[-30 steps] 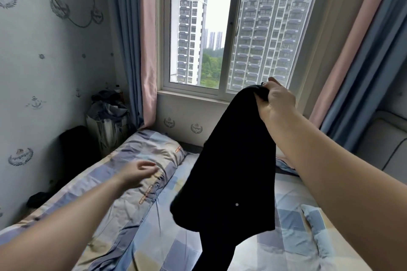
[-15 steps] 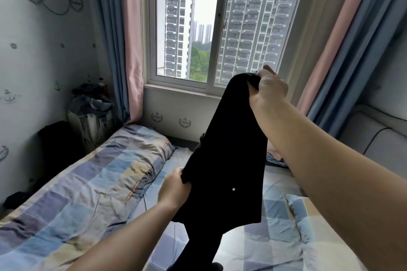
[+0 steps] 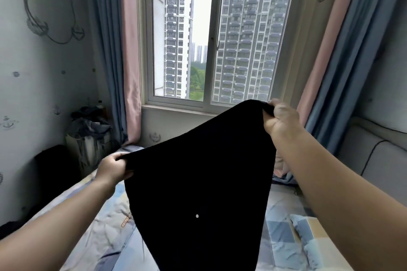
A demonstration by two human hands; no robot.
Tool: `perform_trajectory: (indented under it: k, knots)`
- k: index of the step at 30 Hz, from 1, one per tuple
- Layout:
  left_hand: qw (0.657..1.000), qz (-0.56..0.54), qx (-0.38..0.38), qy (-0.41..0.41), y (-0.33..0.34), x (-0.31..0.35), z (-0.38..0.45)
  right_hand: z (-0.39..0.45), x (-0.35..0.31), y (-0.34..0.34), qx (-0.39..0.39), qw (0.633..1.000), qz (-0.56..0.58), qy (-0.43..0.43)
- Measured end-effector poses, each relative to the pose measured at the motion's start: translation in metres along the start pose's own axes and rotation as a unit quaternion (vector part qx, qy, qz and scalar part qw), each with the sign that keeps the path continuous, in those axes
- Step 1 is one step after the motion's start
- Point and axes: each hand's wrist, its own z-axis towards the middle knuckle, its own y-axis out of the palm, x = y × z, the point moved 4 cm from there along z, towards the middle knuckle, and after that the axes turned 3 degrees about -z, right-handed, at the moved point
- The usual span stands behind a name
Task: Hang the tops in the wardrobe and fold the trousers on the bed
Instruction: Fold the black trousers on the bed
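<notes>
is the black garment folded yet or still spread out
Spread out, not folded: the black garment hangs stretched between the left hand and right hand, above the bed.

One black garment (image 3: 198,171), two hands.

garment (image 3: 198,182): plain black, one small white dot | bed cover (image 3: 284,233): checks of pale blue, grey-blue, cream | curtains (image 3: 119,50): blue with pink strip on inner edge | wall (image 3: 44,72): pale grey with grey anchor and rope pattern | window frame (image 3: 211,35): white
</notes>
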Motion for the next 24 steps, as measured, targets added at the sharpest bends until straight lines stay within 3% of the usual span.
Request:
perform_trajectory:
  k: [3,6,8,11,13,16,20,22,24]
  knots:
    - [0.99,-0.14,-0.024,0.017,0.012,0.051,0.005,0.006,-0.022,-0.001,0.028,0.999,0.016,-0.025]
    - [0.969,-0.236,-0.056,0.051,0.034,0.104,0.001,0.015,-0.065,-0.001,0.034,0.986,-0.119,-0.116]
    - [0.949,-0.29,-0.087,0.088,0.053,0.146,-0.007,0.016,-0.107,0.008,0.041,0.948,-0.266,-0.168]
    - [0.918,-0.338,-0.142,0.15,0.074,0.213,-0.023,0.015,-0.172,0.028,0.068,0.882,-0.373,-0.279]
    - [0.9,-0.342,-0.182,0.201,0.082,0.251,-0.037,0.005,-0.213,0.051,0.065,0.868,-0.363,-0.332]
    - [0.89,-0.318,-0.203,0.255,0.08,0.282,-0.058,-0.012,-0.239,0.088,-0.005,0.905,-0.241,-0.35]
    - [0.918,-0.282,-0.143,0.24,0.055,0.269,-0.065,-0.019,-0.203,0.123,-0.106,0.936,-0.126,-0.312]
    - [0.934,-0.27,-0.084,0.217,0.026,0.235,-0.062,0.001,-0.149,0.129,-0.139,0.917,-0.217,-0.306]
    - [0.952,-0.235,-0.017,0.198,-0.009,0.189,-0.055,0.024,-0.092,0.115,-0.117,0.875,-0.341,-0.321]
